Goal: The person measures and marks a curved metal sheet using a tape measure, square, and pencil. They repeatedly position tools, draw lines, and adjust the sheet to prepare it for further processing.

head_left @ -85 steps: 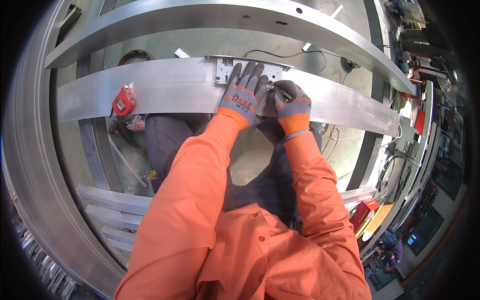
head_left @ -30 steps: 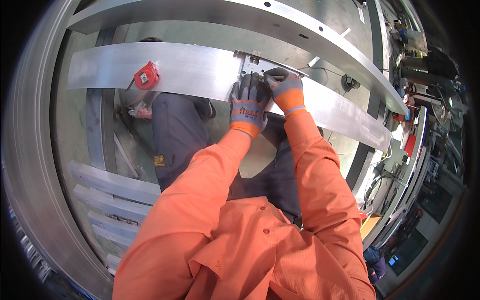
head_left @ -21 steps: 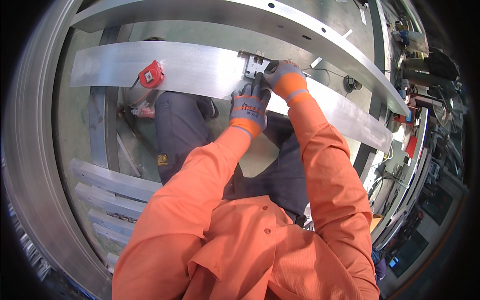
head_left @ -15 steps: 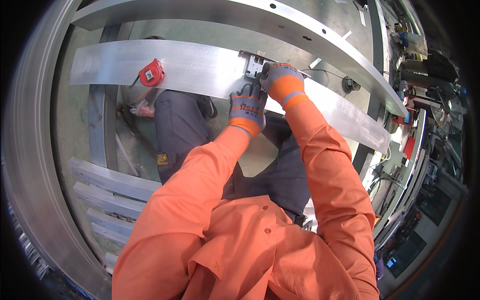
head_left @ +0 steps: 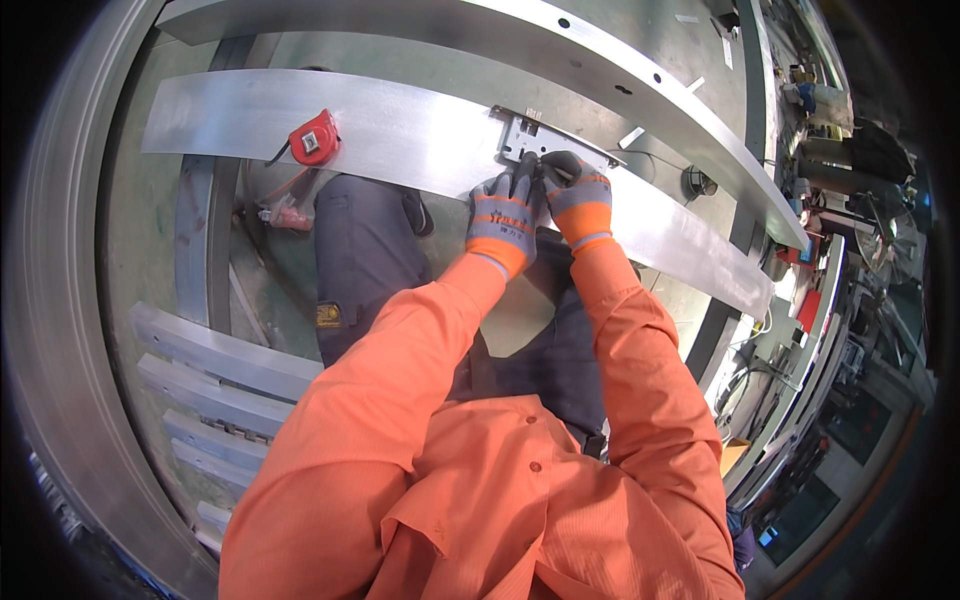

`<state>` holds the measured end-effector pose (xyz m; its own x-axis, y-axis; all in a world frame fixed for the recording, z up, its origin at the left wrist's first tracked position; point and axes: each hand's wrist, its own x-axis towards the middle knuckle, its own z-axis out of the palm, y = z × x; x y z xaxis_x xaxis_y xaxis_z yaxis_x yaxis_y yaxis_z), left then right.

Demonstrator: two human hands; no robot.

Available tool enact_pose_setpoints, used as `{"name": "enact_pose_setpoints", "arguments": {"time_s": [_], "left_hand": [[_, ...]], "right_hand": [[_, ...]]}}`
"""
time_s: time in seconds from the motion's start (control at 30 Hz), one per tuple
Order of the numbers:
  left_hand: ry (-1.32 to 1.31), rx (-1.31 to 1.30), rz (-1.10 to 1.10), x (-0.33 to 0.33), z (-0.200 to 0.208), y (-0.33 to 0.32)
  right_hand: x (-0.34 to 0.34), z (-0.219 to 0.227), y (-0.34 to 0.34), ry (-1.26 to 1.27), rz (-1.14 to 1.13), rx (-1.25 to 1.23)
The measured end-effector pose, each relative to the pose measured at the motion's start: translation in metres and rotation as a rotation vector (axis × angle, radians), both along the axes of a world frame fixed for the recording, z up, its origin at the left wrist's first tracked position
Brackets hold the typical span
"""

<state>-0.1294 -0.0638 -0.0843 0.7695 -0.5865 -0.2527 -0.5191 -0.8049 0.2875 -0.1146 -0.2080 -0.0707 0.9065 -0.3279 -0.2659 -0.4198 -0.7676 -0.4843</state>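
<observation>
A silver mortise lock case [head_left: 540, 139] lies on the brushed metal profile [head_left: 410, 135] across my knees, its long faceplate along the far edge. My left hand [head_left: 502, 215], in a grey and orange glove, reaches its stretched fingers to the near edge of the lock case. Right beside it, my gloved right hand [head_left: 582, 200] is closed, with thumb and forefinger pinched over the case's near right part. Whatever lies between those fingertips is too small or hidden to name. A red tape measure [head_left: 315, 139] rests on the profile to the left.
Beyond the profile runs another long metal beam [head_left: 480, 35] with holes. A dark metal support [head_left: 197, 240] passes under the profile at left. Several metal bars [head_left: 225, 345] are stacked at lower left. Tools and cables crowd a bench [head_left: 785, 350] at right.
My right hand has drawn back toward me off the lock case, uncovering more of its plate and faceplate. My left hand stays close to the near edge. The view has shifted slightly.
</observation>
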Motion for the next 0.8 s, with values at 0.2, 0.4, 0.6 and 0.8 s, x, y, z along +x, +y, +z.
{"name": "enact_pose_setpoints", "arguments": {"time_s": [0.2, 0.4, 0.6, 0.8], "left_hand": [[-0.037, 0.008, -0.032, -0.002, -0.010, 0.001], [0.016, -0.042, -0.030, 0.002, -0.006, 0.004], [0.153, -0.130, -0.048, 0.010, 0.004, 0.011], [0.123, -0.262, 0.031, 0.001, -0.021, 0.009]], "right_hand": [[0.000, -0.049, -0.033, -0.177, -0.134, 0.277], [0.030, -0.014, -0.042, 0.081, -0.058, 0.343], [0.055, 0.020, -0.025, 0.011, -0.045, 0.076], [0.079, 0.042, 0.036, 0.073, 0.080, -0.085]]}}
